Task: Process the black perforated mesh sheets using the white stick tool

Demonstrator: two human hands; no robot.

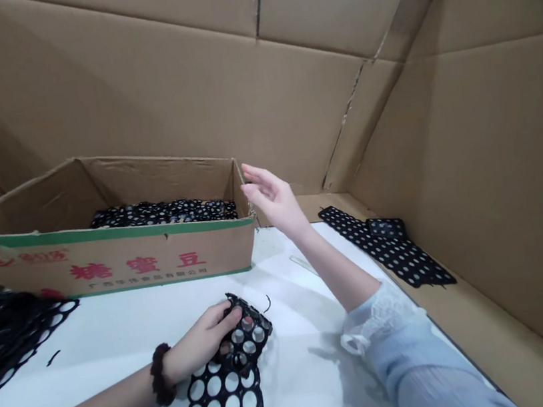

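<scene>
My left hand (pixel 204 337), a dark hair tie round its wrist, grips the far end of a black perforated sheet (pixel 223 399) with rows of round holes. That end is bent or folded up under my fingers, while the rest lies on the white table (pixel 295 341) toward me. My right hand (pixel 274 200) is raised beside the right corner of a cardboard box (pixel 217 245), fingers apart and nothing in them. Inside the box lie several black pieces with pale round spots (pixel 166 211).
A pile of black perforated sheets (pixel 3 342) lies at the left. Along the right, another black sheet (pixel 383 242) rests on cardboard with a small dark piece on top. Tall cardboard walls (pixel 157 78) stand behind and at the right. Thin black scraps (pixel 53 357) lie about.
</scene>
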